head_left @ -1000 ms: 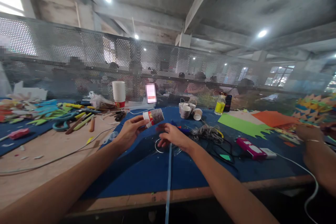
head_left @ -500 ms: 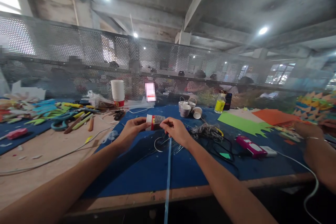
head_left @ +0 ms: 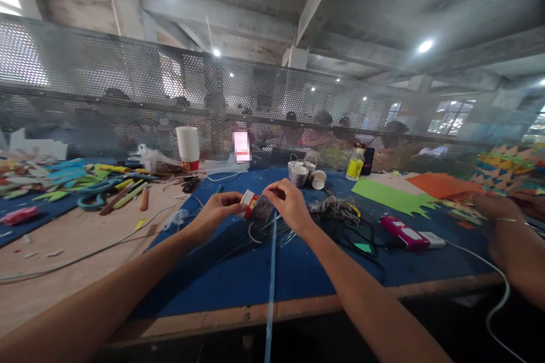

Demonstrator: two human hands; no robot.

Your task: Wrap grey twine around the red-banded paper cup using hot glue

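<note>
My left hand (head_left: 221, 210) grips a paper cup (head_left: 251, 201) by its white rim end, thumb and fingers closed on it. The cup lies tilted on its side in the air, with a red band near the rim and a grey, cord-like covering over the rest. My right hand (head_left: 287, 201) is closed in a pinch at the cup's base end; what sits between its fingertips is too small to make out. Below the hands, a narrow light-blue strip (head_left: 271, 278) runs down over the table edge. A tangle of grey cord (head_left: 336, 210) rests right of my right hand.
Stacked paper cups (head_left: 188, 144) stand at the back left, near scissors (head_left: 96, 193). Small handled cups (head_left: 298, 173), a yellow-labelled bottle (head_left: 355, 163) and a lit phone (head_left: 242, 146) are behind. A magenta device (head_left: 404, 232) lies right, near another person's arm (head_left: 511, 238).
The cup has tipped, its base end now lower and its rim facing up-left. My right hand has risen slightly to the cup's upper side. The view has shifted a little.
</note>
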